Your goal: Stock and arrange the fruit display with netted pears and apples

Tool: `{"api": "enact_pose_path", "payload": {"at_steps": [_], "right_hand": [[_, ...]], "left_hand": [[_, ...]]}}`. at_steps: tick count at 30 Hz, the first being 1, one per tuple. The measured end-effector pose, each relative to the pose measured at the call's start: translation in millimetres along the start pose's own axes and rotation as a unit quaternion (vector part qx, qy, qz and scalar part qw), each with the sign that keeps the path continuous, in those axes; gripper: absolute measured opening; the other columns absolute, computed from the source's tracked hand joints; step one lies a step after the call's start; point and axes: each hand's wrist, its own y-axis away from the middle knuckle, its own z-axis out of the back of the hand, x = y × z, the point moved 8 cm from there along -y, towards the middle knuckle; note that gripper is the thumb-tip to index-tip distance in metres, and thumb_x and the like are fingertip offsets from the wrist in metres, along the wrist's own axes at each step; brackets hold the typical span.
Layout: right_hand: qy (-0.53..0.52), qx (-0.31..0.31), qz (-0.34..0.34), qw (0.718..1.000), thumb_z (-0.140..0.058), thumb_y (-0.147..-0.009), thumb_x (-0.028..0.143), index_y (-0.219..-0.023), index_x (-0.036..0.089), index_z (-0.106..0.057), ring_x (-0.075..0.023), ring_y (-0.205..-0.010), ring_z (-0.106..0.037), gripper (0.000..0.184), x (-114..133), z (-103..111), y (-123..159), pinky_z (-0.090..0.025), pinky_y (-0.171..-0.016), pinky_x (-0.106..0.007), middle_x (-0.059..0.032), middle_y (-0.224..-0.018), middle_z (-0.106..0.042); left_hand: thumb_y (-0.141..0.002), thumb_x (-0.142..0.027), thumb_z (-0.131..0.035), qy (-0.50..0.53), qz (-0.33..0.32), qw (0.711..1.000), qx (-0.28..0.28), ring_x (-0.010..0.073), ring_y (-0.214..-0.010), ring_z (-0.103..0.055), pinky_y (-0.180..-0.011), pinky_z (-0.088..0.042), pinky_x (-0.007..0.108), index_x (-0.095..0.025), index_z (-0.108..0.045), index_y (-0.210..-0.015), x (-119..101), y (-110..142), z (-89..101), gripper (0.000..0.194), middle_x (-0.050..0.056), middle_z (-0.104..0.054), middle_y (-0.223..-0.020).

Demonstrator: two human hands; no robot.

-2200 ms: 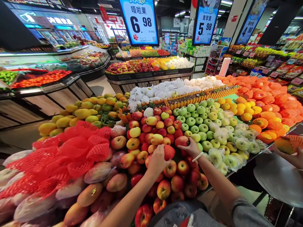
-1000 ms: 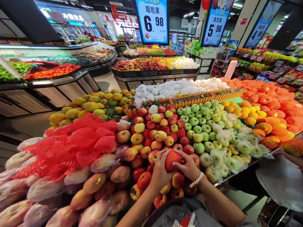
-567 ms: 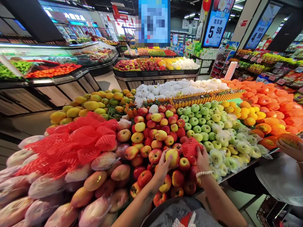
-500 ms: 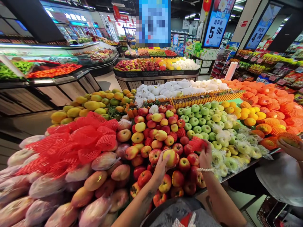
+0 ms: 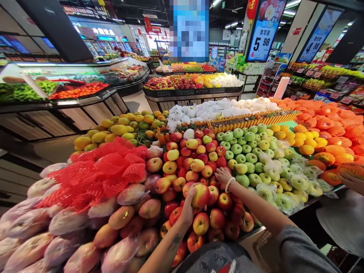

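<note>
My left hand is closed round a red and yellow apple, holding it over the front of the apple pile. Farther forward, my right hand lies over the pile with its fingers stretched out, palm down. What lies under that palm is hidden. Just beyond its fingers sits an apple in a red foam net. Loose red apples surround both hands.
Green apples lie to the right, some bagged. On the left are wrapped mangoes and a heap of red foam nets. Another person's hand is at the right edge by orange-netted fruit.
My right hand has moved left and forward onto the pile; the red net it held no longer shows in it. The left hand still holds the apple, now turned and slightly lower.
</note>
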Motion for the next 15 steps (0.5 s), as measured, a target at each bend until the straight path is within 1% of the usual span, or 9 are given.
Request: {"api": "enact_pose_path", "payload": {"at_steps": [2,4,7,8,9,11,13,14,15], "right_hand": [[0.007,-0.003,-0.004,1.000,-0.083,-0.066,0.015,-0.117,0.017,-0.074,-0.0358,-0.123,-0.053,0.052,-10.6,6.6,-7.3,-0.045,-0.102,-0.045,-0.0174,-0.131,-0.062],[0.011,-0.009,-0.018,1.000,-0.086,-0.068,0.022,-0.116,0.016,-0.074,-0.0395,-0.128,-0.051,0.050,-24.3,14.7,-10.0,-0.044,-0.103,-0.049,-0.0199,-0.135,-0.060],[0.003,-0.005,-0.023,1.000,-0.094,-0.061,0.026,-0.122,0.016,-0.072,-0.0405,-0.127,-0.053,0.065,-31.5,21.7,-5.7,-0.046,-0.100,-0.048,-0.0200,-0.135,-0.061],[-0.003,-0.003,-0.020,1.000,-0.095,-0.060,0.026,-0.124,0.016,-0.072,-0.0395,-0.125,-0.055,0.069,-28.7,23.1,-2.1,-0.047,-0.098,-0.046,-0.0192,-0.134,-0.063],[-0.010,-0.003,-0.017,1.000,-0.095,-0.061,0.027,-0.124,0.017,-0.071,-0.0380,-0.122,-0.058,0.068,-23.6,24.6,2.4,-0.048,-0.097,-0.044,-0.0181,-0.131,-0.065],[-0.025,-0.015,-0.006,1.000,-0.089,-0.075,0.035,-0.125,0.018,-0.070,-0.0335,-0.118,-0.062,0.056,-7.3,28.7,13.3,-0.048,-0.096,-0.040,-0.0152,-0.125,-0.068],[-0.049,-0.034,0.000,0.998,-0.074,-0.092,0.046,-0.123,0.020,-0.069,-0.0290,-0.112,-0.066,0.041,12.2,32.6,25.1,-0.048,-0.093,-0.037,-0.0121,-0.118,-0.072],[-0.062,-0.033,-0.005,0.998,-0.068,-0.095,0.053,-0.120,0.021,-0.070,-0.0283,-0.108,-0.069,0.041,21.0,32.0,30.4,-0.049,-0.090,-0.036,-0.0117,-0.115,-0.074],[-0.075,-0.025,-0.015,0.997,-0.065,-0.095,0.060,-0.117,0.021,-0.070,-0.0291,-0.104,-0.070,0.046,29.1,29.6,35.0,-0.050,-0.087,-0.036,-0.0125,-0.113,-0.075]], "left_hand": [[-0.075,-0.069,-0.070,0.012,0.016,1.000,0.010,0.0163,-0.046,-0.057,-0.045,-0.044,0.029,-0.019,-0.062,-0.114,0.5,3.2,-1.0,0.064,-0.002,-0.063,-0.066],[-0.072,-0.069,-0.071,0.018,0.028,0.999,0.015,0.0165,-0.045,-0.056,-0.044,-0.044,0.029,-0.020,-0.062,-0.104,0.5,5.2,-0.9,0.060,-0.001,-0.063,-0.066],[-0.070,-0.070,-0.069,0.012,0.041,0.999,-0.001,0.0169,-0.048,-0.057,-0.049,-0.047,0.031,-0.020,-0.060,-0.090,1.2,6.0,3.9,0.055,0.000,-0.063,-0.064],[-0.070,-0.069,-0.068,0.006,0.045,0.999,-0.013,0.0178,-0.051,-0.059,-0.053,-0.049,0.033,-0.019,-0.060,-0.090,1.8,6.0,7.2,0.054,0.001,-0.065,-0.067],[-0.070,-0.068,-0.067,-0.001,0.047,0.999,-0.022,0.0192,-0.056,-0.062,-0.056,-0.051,0.033,-0.018,-0.061,-0.092,2.1,5.8,10.7,0.055,0.003,-0.068,-0.070],[-0.069,-0.064,-0.067,-0.021,0.044,0.998,-0.031,0.0219,-0.067,-0.067,-0.061,-0.053,0.034,-0.017,-0.064,-0.104,1.8,4.8,17.0,0.059,0.006,-0.072,-0.081],[-0.069,-0.060,-0.070,-0.049,0.026,0.998,-0.032,0.0233,-0.077,-0.070,-0.064,-0.053,0.032,-0.017,-0.065,-0.118,-0.8,2.4,22.1,0.066,0.007,-0.074,-0.093],[-0.070,-0.059,-0.071,-0.073,0.004,0.997,-0.034,0.0234,-0.081,-0.071,-0.066,-0.054,0.031,-0.018,-0.064,-0.124,-4.4,0.7,24.4,0.068,0.007,-0.074,-0.097],[-0.072,-0.058,-0.072,-0.100,-0.023,0.994,-0.038,0.0230,-0.083,-0.071,-0.066,-0.054,0.031,-0.018,-0.063,-0.130,-8.9,-1.0,26.3,0.071,0.008,-0.074,-0.102]]}}
